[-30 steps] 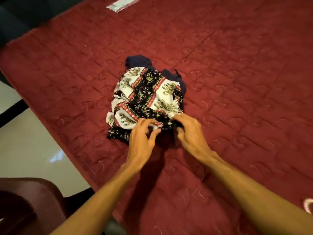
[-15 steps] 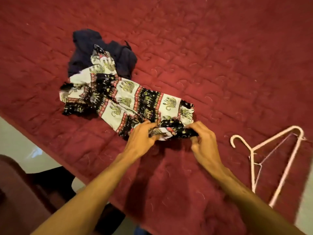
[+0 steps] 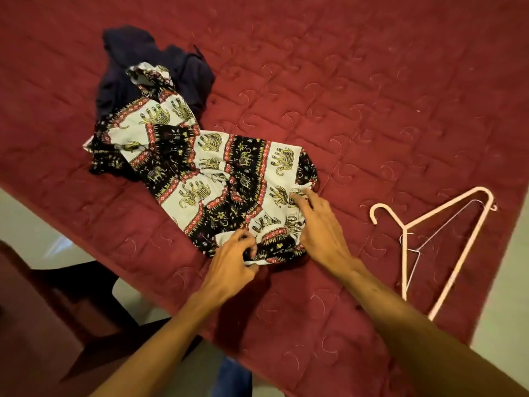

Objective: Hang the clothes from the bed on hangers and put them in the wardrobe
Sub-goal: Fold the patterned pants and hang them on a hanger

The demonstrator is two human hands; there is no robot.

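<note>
Bed [image 3: 372, 81]: near edge runs diagonally beneath forearms; bare quilt beyond.
Elephant-print trousers [image 3: 217, 173]: long axis from hands to far left, overlapping navy garment [image 3: 128, 58].
Hanger [image 3: 445, 208]: flat, well right.
Left hand [image 3: 232, 267]: pinches waistband.
Right hand [image 3: 320, 227]: straight fingers on waistband.

No readable text, labels, brands or numbers anywhere. Only elephant and flower motifs on printed garment [image 3: 217, 173], no lettering. Only stitched swirls on red quilt [image 3: 372, 81]. Nothing legible on pink hanger [image 3: 404, 253].
</note>
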